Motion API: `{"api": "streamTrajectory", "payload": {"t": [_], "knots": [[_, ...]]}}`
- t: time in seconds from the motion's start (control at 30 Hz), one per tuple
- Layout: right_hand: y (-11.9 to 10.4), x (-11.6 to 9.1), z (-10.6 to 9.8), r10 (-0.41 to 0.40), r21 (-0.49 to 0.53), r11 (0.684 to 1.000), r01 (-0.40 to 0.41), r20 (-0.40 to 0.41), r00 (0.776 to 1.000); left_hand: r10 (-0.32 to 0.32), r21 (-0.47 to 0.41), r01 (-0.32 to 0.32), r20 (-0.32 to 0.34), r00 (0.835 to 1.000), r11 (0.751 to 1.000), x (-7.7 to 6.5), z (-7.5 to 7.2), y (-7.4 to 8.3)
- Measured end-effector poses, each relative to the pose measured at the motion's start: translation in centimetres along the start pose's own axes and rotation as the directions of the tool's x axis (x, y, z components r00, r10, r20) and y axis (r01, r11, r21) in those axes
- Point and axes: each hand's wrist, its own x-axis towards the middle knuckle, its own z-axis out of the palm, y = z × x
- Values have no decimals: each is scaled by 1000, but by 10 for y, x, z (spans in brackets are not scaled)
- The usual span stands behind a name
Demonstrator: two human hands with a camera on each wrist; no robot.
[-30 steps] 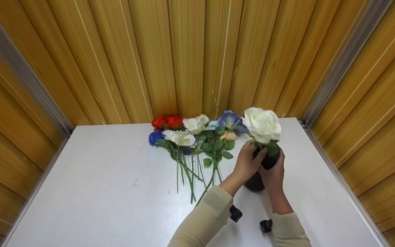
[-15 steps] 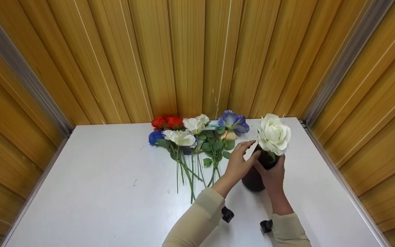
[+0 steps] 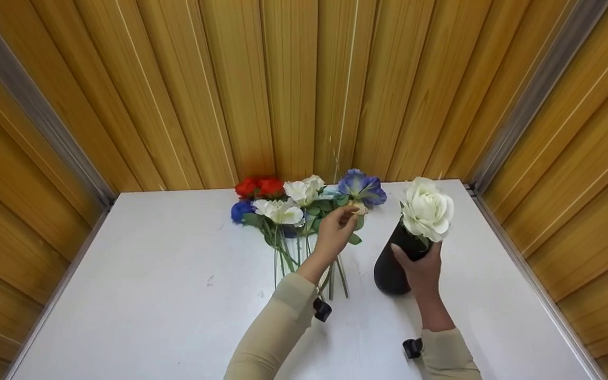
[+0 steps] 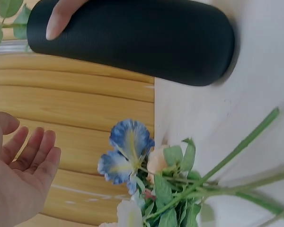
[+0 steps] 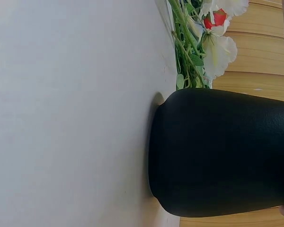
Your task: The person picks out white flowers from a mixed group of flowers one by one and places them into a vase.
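Note:
A black vase [image 3: 390, 266] stands on the white table, with a large white rose [image 3: 427, 208] in its mouth. My right hand [image 3: 424, 269] grips the vase near its top, the thumb on the near side. In the head view my left hand [image 3: 337, 228] is over the loose flowers, its fingers overlapping a peach flower [image 3: 360, 207]. The left wrist view shows this left hand [image 4: 23, 165] with loosely bent fingers and nothing between them, apart from the blue iris-like flower [image 4: 125, 153] and the green stems [image 4: 236, 153].
Several artificial flowers lie in a bunch at the back of the table [image 3: 151, 274]: red ones [image 3: 259, 187], a dark blue one [image 3: 241, 211], white ones [image 3: 279, 212] and a purple-blue one [image 3: 362, 187]. Wood-patterned panels [image 3: 283, 95] wall the table at the back and sides.
My left hand has let go of the rose and moved left, away from the vase to above the loose flowers. The rose has settled lower and slightly right; my right hand stays on the vase.

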Motion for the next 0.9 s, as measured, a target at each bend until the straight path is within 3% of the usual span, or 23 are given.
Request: {"api": "streamTrajectory", "payload": {"t": [0.47, 0.7, 0.9], "knots": [[2, 0, 0, -3, -7, 1000, 3, -5, 1000, -158, -24, 157, -63, 985, 987, 22, -22, -12], [0, 0, -2, 8, 49, 999, -9, 25, 1000, -177, 41, 182, -104, 979, 982, 27, -22, -20], [1, 0, 0, 15, 23, 1000, -16, 19, 1000, -199, 15, 202, -117, 973, 979, 30, -22, -26]]}}
